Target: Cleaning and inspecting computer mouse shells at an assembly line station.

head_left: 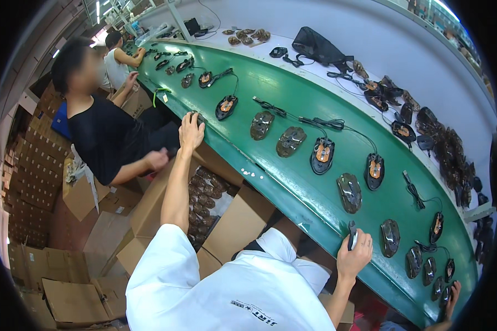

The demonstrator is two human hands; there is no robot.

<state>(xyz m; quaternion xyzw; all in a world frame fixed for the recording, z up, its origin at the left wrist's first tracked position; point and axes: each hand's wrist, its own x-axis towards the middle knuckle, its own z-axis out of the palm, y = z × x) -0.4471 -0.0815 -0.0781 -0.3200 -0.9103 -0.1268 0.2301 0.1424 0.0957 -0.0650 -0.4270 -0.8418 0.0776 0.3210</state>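
My left hand (191,132) reaches forward to the belt's near edge, its fingers curled over a dark mouse shell (199,117) that they mostly hide. At the right, my right hand (354,254) is closed around a slim dark piece (352,230) that sticks up from the fist; its kind is not clear. Between my hands, on the green conveyor belt (270,160), lie glossy brown mouse shells (291,142) and opened computer mice (322,155) with orange-brown inner plates and coiled black cables (321,123).
An open cardboard box (234,220) holding several brown shells stands below the belt. A co-worker in black (113,132) sits at the left, another person farther off. Someone's hand (453,299) touches the belt at lower right. Shells and a black bag (320,48) line the back shelf.
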